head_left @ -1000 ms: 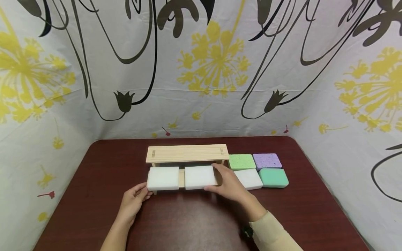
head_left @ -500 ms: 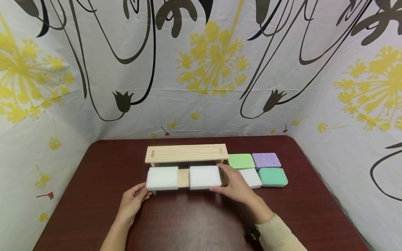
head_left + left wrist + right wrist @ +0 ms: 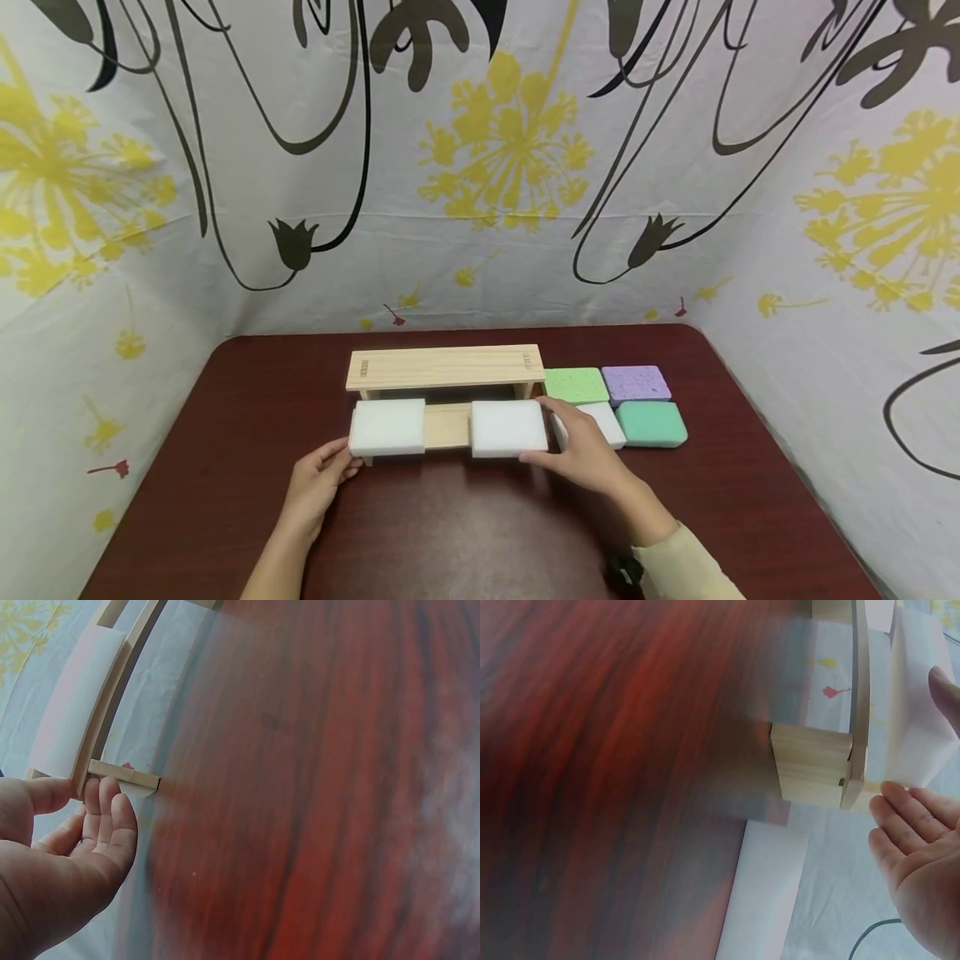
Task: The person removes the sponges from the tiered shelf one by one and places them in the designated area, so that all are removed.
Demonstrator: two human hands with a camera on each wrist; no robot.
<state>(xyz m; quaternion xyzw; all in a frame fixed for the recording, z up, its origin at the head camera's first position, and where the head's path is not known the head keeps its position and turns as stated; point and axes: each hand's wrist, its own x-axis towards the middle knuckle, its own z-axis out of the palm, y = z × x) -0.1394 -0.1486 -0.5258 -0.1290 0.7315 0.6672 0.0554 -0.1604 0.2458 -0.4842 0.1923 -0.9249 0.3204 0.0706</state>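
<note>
In lower centre, holds white sponge (image 3: 509, 428) between spread thumb and fingers of right hand (image 3: 592, 458); at lower left, pinches wooden rack (image 3: 447, 426) with left hand (image 3: 318, 483).

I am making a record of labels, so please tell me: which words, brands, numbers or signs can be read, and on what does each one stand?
No text is readable in any view.
Rear pale wooden rectangular stand: small dark marks at both ends of its top, too small to tell if letters.
White rectangular blocks: no marks seen.
</note>
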